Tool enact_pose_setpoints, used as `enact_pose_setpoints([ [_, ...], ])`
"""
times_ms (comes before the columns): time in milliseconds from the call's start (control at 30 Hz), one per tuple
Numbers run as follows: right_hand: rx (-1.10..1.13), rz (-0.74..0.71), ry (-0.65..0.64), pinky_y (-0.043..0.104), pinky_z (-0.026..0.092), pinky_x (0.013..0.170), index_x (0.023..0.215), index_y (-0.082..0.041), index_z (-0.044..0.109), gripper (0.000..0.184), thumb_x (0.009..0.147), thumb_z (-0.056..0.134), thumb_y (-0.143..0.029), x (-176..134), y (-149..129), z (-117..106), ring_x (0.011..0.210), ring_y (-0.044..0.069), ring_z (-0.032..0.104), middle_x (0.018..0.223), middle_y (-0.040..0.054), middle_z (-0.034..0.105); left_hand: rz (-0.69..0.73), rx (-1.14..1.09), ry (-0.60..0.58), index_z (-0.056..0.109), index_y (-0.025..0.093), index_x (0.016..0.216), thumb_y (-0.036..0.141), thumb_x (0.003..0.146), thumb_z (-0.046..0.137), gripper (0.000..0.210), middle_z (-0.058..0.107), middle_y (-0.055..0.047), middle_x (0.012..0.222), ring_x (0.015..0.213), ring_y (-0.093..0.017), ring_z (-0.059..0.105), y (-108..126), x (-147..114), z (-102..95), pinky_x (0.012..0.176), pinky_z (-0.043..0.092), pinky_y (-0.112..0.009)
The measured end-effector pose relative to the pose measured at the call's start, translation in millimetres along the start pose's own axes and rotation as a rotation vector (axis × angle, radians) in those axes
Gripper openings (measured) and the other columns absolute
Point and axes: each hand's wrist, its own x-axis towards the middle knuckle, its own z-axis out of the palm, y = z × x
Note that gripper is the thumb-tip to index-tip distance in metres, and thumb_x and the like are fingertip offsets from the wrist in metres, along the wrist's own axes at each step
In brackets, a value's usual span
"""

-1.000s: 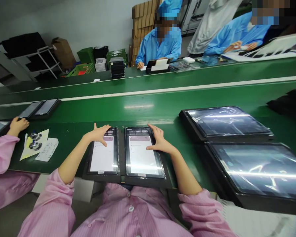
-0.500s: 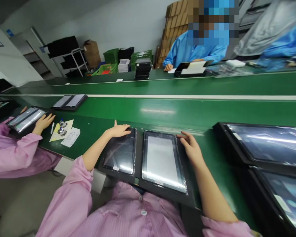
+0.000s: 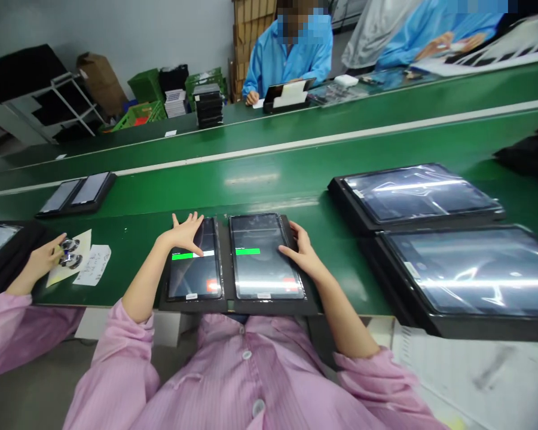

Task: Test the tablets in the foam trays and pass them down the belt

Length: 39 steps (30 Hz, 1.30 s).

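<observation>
Two tablets lie side by side in a black foam tray [image 3: 273,307] at the bench edge before me. Both the left tablet [image 3: 192,273] and the right tablet [image 3: 262,272] have lit dark screens, each with a green bar and a red patch at the lower right. My left hand [image 3: 185,234] is open over the left tablet, fingers spread, its thumb by a white strip beside the green bar. At the right tablet's edge, my right hand [image 3: 303,254] is open, its thumb reaching onto the screen and its fingers along the tray's side.
To the right, two larger tablets [image 3: 419,191] sit in black trays. Left are a yellow paper [image 3: 56,275], a handwritten note [image 3: 93,264] and a co-worker's hand [image 3: 42,263] on small metal parts. Another tablet pair [image 3: 89,188] lies beyond. People in blue work across the green bench [image 3: 291,179].
Both screens now show green bars and red patches; before, one was dark and one whitish. My right thumb has come onto the screen. My left thumb has moved down. The view has shifted right.
</observation>
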Motion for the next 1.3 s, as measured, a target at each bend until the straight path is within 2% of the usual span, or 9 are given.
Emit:
enact_pose_setpoints([
  [100,0.061,0.03,-0.003,0.057,0.031,0.118,0.154,-0.028,0.024,0.087,0.084,0.064,-0.061,-5,-9,-3,0.141,0.035,0.034,0.152,0.0148,0.034,-0.009,-0.008,0.003,-0.003,0.016,0.162,0.077,0.065,0.069,0.135,-0.003,-0.027,0.165,0.153,-0.047,-0.002,0,-1,-2.3,0.105,-0.013,-0.081],
  [233,0.056,0.043,0.015,0.056,0.031,0.118,0.151,-0.025,0.03,0.084,0.084,0.062,-0.063,-3,-18,-3,0.139,0.036,0.036,0.149,0.0156,0.038,-0.044,-0.078,0.025,0.015,0.022,0.161,0.077,0.08,0.053,0.105,0.011,-0.022,0.166,0.154,-0.044,0.008,1,-1,-10.1,0.107,-0.013,-0.08],
  [367,0.014,0.029,0.069,0.057,0.032,0.116,0.148,-0.022,0.035,0.081,0.082,0.063,-0.061,-2,-21,0,0.136,0.037,0.039,0.144,0.0171,0.042,-0.072,-0.08,0.101,0.032,0.022,0.154,0.067,0.093,0.044,0.076,0.036,-0.02,0.16,0.148,-0.042,0.031,8,2,-12.7,0.11,-0.009,-0.078],
  [467,0.049,0.035,0.095,0.057,0.034,0.115,0.149,-0.024,0.033,0.082,0.082,0.064,-0.06,-3,-19,3,0.134,0.036,0.041,0.145,0.0166,0.041,-0.061,-0.07,0.149,0.034,0.023,0.152,0.06,0.098,0.041,0.066,0.038,-0.019,0.159,0.148,-0.041,0.032,13,5,-8.2,0.111,-0.007,-0.079],
  [600,0.157,0.074,0.089,0.055,0.036,0.114,0.149,-0.027,0.03,0.074,0.086,0.059,-0.055,-2,-13,3,0.136,0.033,0.042,0.146,0.0149,0.042,0.004,-0.093,0.166,0.02,0.024,0.158,0.059,0.098,0.041,0.073,0.027,-0.017,0.164,0.152,-0.038,0.021,15,6,-2.9,0.113,-0.007,-0.077],
  [833,0.239,0.114,0.102,0.054,0.036,0.115,0.145,-0.03,0.037,0.064,0.086,0.056,-0.048,0,-8,4,0.134,0.031,0.044,0.143,0.0114,0.046,0.067,-0.084,0.013,-0.01,0.023,0.161,0.062,0.078,0.068,0.12,0.001,-0.021,0.167,0.154,-0.04,-0.001,12,-2,-7.8,0.11,-0.012,-0.077],
  [1000,0.236,0.11,0.122,0.053,0.038,0.114,0.139,-0.028,0.042,0.056,0.087,0.054,-0.045,0,-11,2,0.13,0.03,0.049,0.14,0.0115,0.049,0.084,-0.119,0.02,-0.009,0.026,0.161,0.056,0.083,0.065,0.111,0.004,-0.018,0.168,0.154,-0.04,0.002,12,-2,-10.3,0.11,-0.011,-0.077],
  [1133,0.142,0.088,0.092,0.053,0.039,0.113,0.123,-0.027,0.056,0.04,0.087,0.054,-0.044,-1,-13,-3,0.131,0.03,0.048,0.134,0.0105,0.052,0.113,-0.169,0.061,0.012,0.034,0.159,0.039,0.09,0.06,0.084,0.015,-0.012,0.169,0.156,-0.035,0.007,18,2,-10.3,0.112,-0.004,-0.077],
  [1300,0.15,0.102,0.126,0.052,0.042,0.111,0.114,-0.026,0.062,0.034,0.086,0.057,-0.045,-2,-12,-3,0.128,0.03,0.051,0.134,0.0106,0.053,0.137,-0.138,-0.034,0.052,0.037,0.135,0.025,0.091,0.06,0.046,0.016,-0.007,0.169,0.156,-0.034,-0.002,27,8,-13.2,0.113,-0.001,-0.077],
])
